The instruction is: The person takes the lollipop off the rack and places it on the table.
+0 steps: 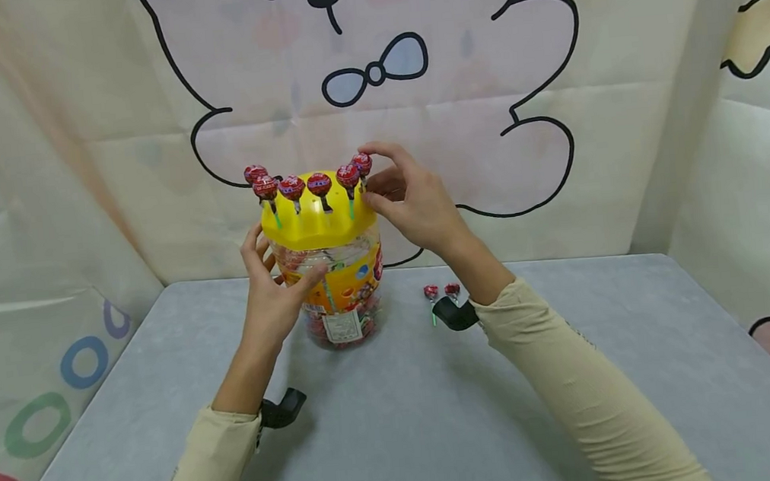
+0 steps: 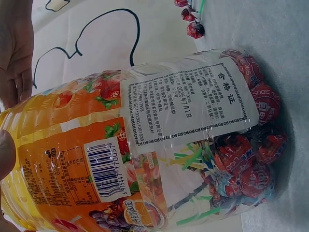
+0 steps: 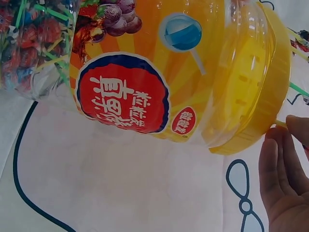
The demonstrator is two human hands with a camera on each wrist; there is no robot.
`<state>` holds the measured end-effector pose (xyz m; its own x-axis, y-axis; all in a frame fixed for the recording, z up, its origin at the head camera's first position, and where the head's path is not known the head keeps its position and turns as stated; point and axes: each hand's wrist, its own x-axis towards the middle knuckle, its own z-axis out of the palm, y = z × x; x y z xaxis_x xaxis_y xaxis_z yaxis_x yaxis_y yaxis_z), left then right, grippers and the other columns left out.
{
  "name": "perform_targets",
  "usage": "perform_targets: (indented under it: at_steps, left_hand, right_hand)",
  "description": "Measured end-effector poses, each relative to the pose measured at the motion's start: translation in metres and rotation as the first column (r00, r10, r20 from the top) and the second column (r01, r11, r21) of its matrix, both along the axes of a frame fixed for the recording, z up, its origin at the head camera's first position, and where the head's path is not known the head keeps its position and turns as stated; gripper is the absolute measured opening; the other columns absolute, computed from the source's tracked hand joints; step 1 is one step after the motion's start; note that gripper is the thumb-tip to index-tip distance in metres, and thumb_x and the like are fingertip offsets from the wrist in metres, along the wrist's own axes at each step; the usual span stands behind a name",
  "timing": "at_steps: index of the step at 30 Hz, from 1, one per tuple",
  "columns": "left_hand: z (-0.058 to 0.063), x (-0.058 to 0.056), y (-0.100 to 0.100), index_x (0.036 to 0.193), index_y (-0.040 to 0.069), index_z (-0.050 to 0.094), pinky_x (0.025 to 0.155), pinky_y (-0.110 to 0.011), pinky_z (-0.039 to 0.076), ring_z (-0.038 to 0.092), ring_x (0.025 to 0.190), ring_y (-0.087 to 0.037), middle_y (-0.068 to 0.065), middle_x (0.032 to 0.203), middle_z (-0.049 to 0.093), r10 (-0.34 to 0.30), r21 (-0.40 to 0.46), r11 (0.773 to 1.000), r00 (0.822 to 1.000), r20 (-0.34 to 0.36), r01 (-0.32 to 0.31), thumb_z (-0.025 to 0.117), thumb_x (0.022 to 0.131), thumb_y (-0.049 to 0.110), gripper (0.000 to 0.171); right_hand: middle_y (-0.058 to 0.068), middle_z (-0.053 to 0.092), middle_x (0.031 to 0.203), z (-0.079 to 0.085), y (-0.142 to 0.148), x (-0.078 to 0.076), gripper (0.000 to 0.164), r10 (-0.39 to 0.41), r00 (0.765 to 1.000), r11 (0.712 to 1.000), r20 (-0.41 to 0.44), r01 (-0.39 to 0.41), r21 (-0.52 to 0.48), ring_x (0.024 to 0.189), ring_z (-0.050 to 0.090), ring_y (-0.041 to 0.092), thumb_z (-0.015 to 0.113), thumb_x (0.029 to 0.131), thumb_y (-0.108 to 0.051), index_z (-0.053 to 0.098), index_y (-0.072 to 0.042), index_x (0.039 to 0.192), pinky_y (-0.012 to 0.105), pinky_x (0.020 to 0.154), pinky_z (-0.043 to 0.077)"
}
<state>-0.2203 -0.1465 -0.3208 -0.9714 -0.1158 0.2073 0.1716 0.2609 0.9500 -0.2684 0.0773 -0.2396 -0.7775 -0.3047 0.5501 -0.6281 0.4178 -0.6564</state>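
A clear plastic jar [image 1: 340, 298] with an orange label and a yellow lid [image 1: 315, 230] is in the middle of the head view, full of wrapped lollipops [image 2: 256, 181]. Several red lollipops [image 1: 292, 188] stand upright around the lid's edge, sticks down. My left hand [image 1: 270, 290] grips the jar's left side, thumb across the front and fingers partly hidden behind it. At the lid's right edge, my right hand [image 1: 420, 201] pinches a red lollipop [image 1: 361, 164]. The right wrist view shows thumb and fingers on its yellowish stick [image 3: 280, 123], right at the lid.
Loose lollipops [image 1: 431, 292] lie on the grey table [image 1: 400, 415] to the right of the jar, partly behind the right wrist's black camera mount [image 1: 455, 314]. A printed cloth backdrop [image 1: 637, 134] hangs behind the table's far edge and along the sides.
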Motion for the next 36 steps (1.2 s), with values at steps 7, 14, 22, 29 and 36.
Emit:
perform_targets:
  at_steps: [7, 14, 22, 29, 36]
  left_hand:
    - [0.001, 0.002, 0.000, 0.152, 0.045, 0.001, 0.115, -0.062, 0.035, 0.024, 0.149, -0.033, -0.005, 0.164, 0.010, -0.010, 0.004, 1.000, 1.000, 0.006, 0.010, 0.075, 0.088, 0.038, 0.098]
    - [-0.003, 0.005, -0.002, 0.153, 0.042, 0.001, 0.116, -0.063, 0.032, 0.024, 0.148, -0.033, -0.007, 0.165, 0.011, 0.005, -0.010, 1.000, 1.000, 0.007, -0.005, 0.075, 0.088, 0.038, 0.099]
    - [0.000, 0.005, 0.000, 0.154, 0.042, -0.001, 0.116, -0.063, 0.032, 0.023, 0.149, -0.033, -0.006, 0.165, 0.009, 0.000, -0.011, 1.000, 1.000, 0.008, 0.000, 0.074, 0.089, 0.038, 0.099]
    - [0.001, 0.005, 0.001, 0.154, 0.042, -0.001, 0.116, -0.064, 0.031, 0.023, 0.149, -0.033, -0.006, 0.165, 0.009, 0.001, -0.002, 1.000, 1.000, 0.006, -0.001, 0.074, 0.088, 0.040, 0.099]
    - [0.000, 0.005, 0.000, 0.154, 0.042, -0.001, 0.116, -0.064, 0.031, 0.022, 0.149, -0.033, -0.006, 0.165, 0.009, 0.002, -0.006, 1.000, 1.000, 0.002, -0.002, 0.074, 0.089, 0.038, 0.100]
  right_hand:
    - [0.010, 0.073, 0.108, 0.009, 0.002, 0.001, 0.050, -0.016, 0.999, 0.997, -0.049, 0.012, -0.079, 0.095, 0.070, 0.020, 0.064, 0.097, -0.013, 0.045, -0.025, 0.142, 0.032, 0.095, 0.057]
    - [0.010, 0.072, 0.103, 0.008, 0.019, 0.011, 0.049, -0.065, 0.997, 0.988, -0.038, 0.059, -0.143, 0.091, 0.070, 0.020, 0.065, 0.097, -0.017, 0.046, -0.029, 0.141, 0.035, 0.091, 0.058]
    - [0.009, 0.071, 0.104, -0.006, 0.043, 0.021, 0.049, -0.090, 0.996, 0.986, 0.025, 0.093, -0.142, 0.091, 0.069, 0.020, 0.068, 0.096, -0.019, 0.047, -0.030, 0.139, 0.030, 0.087, 0.057]
    - [0.009, 0.070, 0.104, -0.019, 0.061, 0.034, 0.052, -0.106, 0.993, 0.981, 0.048, 0.113, -0.160, 0.092, 0.068, 0.016, 0.070, 0.094, -0.017, 0.047, -0.028, 0.140, 0.018, 0.087, 0.055]
    - [0.013, 0.068, 0.103, -0.033, 0.081, 0.045, 0.053, -0.093, 0.993, 0.966, 0.067, 0.107, -0.237, 0.087, 0.069, 0.010, 0.071, 0.092, -0.011, 0.049, -0.021, 0.139, 0.015, 0.082, 0.056]
